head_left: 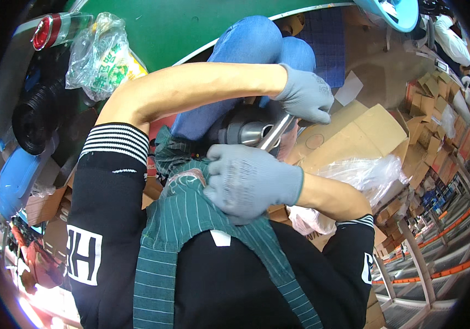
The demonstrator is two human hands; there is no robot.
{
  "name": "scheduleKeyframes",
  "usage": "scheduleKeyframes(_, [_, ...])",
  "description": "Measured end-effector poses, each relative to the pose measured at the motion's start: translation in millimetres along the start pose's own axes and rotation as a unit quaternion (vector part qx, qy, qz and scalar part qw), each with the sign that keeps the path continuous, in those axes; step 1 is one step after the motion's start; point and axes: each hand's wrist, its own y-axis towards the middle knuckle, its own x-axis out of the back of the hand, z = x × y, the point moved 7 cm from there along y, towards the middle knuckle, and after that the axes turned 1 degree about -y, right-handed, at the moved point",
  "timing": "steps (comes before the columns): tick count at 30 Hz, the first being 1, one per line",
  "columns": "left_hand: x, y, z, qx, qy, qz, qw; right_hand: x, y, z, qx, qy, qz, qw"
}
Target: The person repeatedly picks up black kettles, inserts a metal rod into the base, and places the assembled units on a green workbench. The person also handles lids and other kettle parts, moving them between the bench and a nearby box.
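My left hand (305, 97), in a grey knitted glove, reaches across to the far right of my lap. Its fingers are closed round the far end of a shiny flat metal bar (277, 132). My right hand (250, 181), gloved the same way, is a fist close to my chest. The bar's near end runs down to this fist; what lies inside the fist is hidden. Just beyond the right hand, between my knees, a rounded black thing with a silver metal collar (253, 133) lies partly covered by the hands and bar. I cannot tell its kind.
A green table (174, 27) curves ahead of my knees, with a clear plastic bag (100, 57) at its left. Flattened cardboard (350, 134) and clear plastic wrap (355, 175) lie at my right. A blue basin (391, 13) is at the far right; black coiled material (34, 118) stands left.
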Motion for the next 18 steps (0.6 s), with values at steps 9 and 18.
scheduleKeyframes(9, [90.8,-164.5,8.2,0.2,-0.067,-0.363,0.908,31.4,-118.7,38.1,-0.249,-0.147,-0.439,0.851])
scheduleKeyframes(18, [28.5,-309.6,80.0,0.301,-0.146,-0.598,0.728,-89.2,-191.9,-19.6,-0.377,0.234,-0.542,0.714])
